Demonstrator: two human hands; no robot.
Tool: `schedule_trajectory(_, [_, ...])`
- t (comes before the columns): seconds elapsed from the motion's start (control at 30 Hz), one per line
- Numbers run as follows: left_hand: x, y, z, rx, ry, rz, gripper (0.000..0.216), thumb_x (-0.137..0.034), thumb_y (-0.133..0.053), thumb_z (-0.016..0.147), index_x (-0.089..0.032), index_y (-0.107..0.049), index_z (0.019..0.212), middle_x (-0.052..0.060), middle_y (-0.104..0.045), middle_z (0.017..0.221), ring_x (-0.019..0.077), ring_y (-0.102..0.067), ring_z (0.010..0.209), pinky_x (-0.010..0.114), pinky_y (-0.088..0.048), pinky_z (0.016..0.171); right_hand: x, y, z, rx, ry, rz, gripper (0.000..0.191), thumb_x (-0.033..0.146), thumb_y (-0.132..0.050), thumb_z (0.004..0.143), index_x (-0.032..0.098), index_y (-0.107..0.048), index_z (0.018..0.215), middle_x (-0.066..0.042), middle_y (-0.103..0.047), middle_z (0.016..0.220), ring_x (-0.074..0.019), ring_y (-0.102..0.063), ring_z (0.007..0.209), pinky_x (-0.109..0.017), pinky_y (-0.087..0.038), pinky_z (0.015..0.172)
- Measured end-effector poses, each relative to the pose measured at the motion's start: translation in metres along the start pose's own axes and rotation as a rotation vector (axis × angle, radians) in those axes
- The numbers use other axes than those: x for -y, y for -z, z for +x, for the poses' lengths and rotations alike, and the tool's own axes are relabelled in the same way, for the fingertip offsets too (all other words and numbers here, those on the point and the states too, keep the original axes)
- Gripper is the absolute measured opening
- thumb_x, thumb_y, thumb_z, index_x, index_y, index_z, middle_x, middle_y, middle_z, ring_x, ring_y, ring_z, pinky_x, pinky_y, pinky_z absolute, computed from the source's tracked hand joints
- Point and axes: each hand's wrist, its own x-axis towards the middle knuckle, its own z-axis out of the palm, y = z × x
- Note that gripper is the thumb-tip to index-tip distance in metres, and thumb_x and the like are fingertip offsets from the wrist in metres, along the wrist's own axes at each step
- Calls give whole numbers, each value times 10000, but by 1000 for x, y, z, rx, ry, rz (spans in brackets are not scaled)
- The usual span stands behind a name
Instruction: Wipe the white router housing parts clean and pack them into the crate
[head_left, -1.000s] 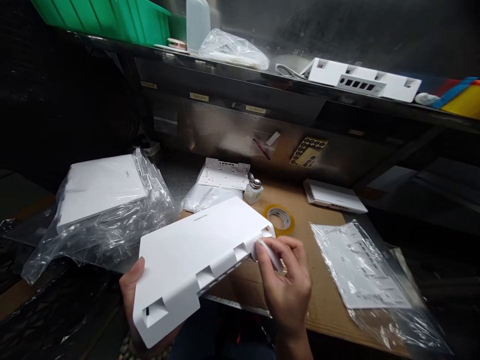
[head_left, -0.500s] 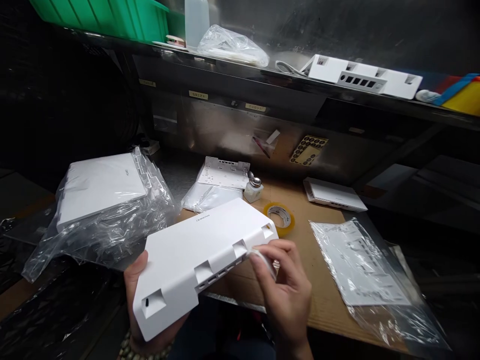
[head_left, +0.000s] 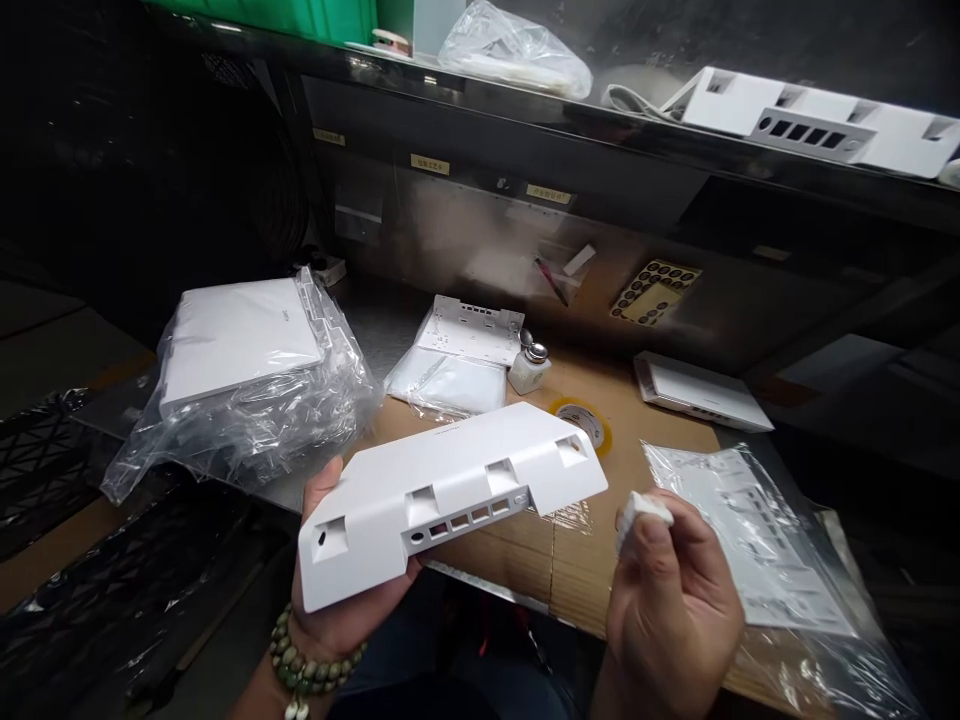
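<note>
A white plastic router housing [head_left: 450, 470] is tilted above the bench's front edge, its row of port openings facing me. My left hand [head_left: 341, 590] grips its left end, thumb on the top edge and fingers underneath. To the right, clear of the housing, my right hand [head_left: 675, 590] is closed with a crumpled white cloth [head_left: 642, 512] pinched between thumb and fingers. Behind the housing, a roll of yellowish tape [head_left: 592, 425] is partly hidden. Close to it stands a small dispenser bottle [head_left: 531, 370] with a metal top.
Bagged white housings [head_left: 240, 340] lie left. White panels [head_left: 472, 335] rest at the back middle. At right are another white housing [head_left: 701, 392] and a bagged panel [head_left: 750, 540]. Cardboard [head_left: 510, 560] covers the bench. A shelf [head_left: 487, 110] overhead carries a ported housing [head_left: 817, 120].
My right hand has moved away from the housing, rightward and down, still holding the cloth. The housing has turned so its port side faces me more. The camera view has shifted.
</note>
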Motion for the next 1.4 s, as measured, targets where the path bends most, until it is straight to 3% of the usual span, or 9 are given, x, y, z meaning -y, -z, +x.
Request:
schedule_trajectory(0.4, [1,-6,-2,-4,-14,13,384,-420,-618,910,-177,-724,1187,130,-792,1100,363,-772,916,478,-659,735,7,-4,-7,81,117,-91,96,245,-761,874,221,-735,963,-54,-679,1004,-186,-641,940,-323,-498,776])
schedule_trajectory(0.57, [5,-15,-5,-112,-122,31,400,-424,-526,955,-195,-708,1227,116,-802,1059,331,-776,900,446,-658,719,8,-8,-18,169,162,-198,264,208,-759,881,268,-736,1137,-36,-699,1117,-168,-660,1038,-300,-532,891])
schedule_trajectory(0.67, [7,-14,-8,-102,-163,58,449,-434,-511,964,-197,-671,1310,117,-796,1085,330,-771,921,438,-656,715,9,-16,-23,317,206,-269,293,202,-746,894,277,-727,1177,-40,-685,1139,-172,-657,1050,-295,-540,881])
schedule_trajectory(0.77, [10,-9,-13,-39,-200,77,432,-400,-543,957,-233,-665,1337,75,-801,1068,300,-775,822,398,-652,664,9,-28,-27,404,276,-320,241,181,-747,888,264,-737,1115,-43,-651,1070,-177,-641,1004,-303,-541,832])
schedule_trajectory(1.03, [14,-5,-14,-141,-352,92,596,-419,-652,882,-266,-568,1452,38,-789,1148,278,-766,907,336,-649,785,7,-38,-33,404,370,-378,190,133,-727,882,228,-737,1046,-39,-597,993,-168,-617,907,-296,-542,739])
schedule_trajectory(1.27, [18,2,-14,-121,-332,39,495,-371,-583,941,-308,-590,1431,21,-769,1213,264,-768,969,353,-657,795,7,-39,-34,376,382,-392,196,124,-740,874,226,-738,1042,-27,-598,986,-148,-616,896,-284,-541,761])
schedule_trajectory(1.4, [22,-3,-16,-104,-329,44,505,-378,-577,963,-353,-548,1466,-3,-748,1265,261,-763,986,358,-654,830,7,-39,-38,441,385,-370,205,113,-736,871,219,-737,1047,-28,-599,989,-138,-622,877,-257,-536,712])
